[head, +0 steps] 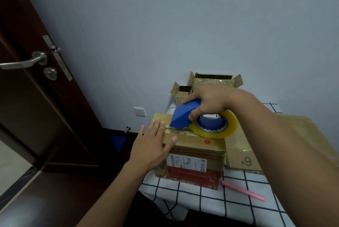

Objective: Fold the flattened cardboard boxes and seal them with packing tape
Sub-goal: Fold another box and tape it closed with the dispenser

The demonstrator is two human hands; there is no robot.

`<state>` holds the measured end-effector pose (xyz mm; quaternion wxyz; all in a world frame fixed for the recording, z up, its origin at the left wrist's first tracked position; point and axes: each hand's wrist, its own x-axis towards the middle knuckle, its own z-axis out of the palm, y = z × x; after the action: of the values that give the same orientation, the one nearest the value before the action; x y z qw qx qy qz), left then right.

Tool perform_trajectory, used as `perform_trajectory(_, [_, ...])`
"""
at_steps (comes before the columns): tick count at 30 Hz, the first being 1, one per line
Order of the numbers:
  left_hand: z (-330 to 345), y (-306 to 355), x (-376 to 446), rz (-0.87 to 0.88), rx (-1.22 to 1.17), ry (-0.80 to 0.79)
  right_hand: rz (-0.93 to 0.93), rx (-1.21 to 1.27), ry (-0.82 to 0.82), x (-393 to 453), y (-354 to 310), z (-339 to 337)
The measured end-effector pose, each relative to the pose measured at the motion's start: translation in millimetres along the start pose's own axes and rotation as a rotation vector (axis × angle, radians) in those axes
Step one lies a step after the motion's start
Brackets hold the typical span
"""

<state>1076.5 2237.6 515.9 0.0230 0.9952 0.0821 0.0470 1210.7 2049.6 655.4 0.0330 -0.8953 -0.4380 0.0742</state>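
Tape dispenser point(185, 114) over taped box point(192, 151)

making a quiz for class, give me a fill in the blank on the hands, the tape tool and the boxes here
1. The right hand grips a ____ plastic tape dispenser.
2. The left hand lies flat on the closed brown cardboard box.
3. The smaller cardboard box beside it is marked #____.
4. A ____ stick lies on the checked tablecloth.

Missing: blue; 9; pink

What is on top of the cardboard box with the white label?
On the box the left hand lies flat, and the right hand holds a blue tape dispenser with yellowish tape against it. The top seam is mostly covered.
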Motion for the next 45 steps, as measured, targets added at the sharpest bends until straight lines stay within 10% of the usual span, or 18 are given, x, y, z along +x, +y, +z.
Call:
perform_trajectory(22, [-18, -51, 22, 0.271, 0.114, -0.044, 0.016, 0.074, 0.042, 13, -24, -7])
perform_trajectory(45, [-3, -35, 25, 0.140, -0.196, -0.031, 0.056, 0.097, -0.057, 17, -26, -12])
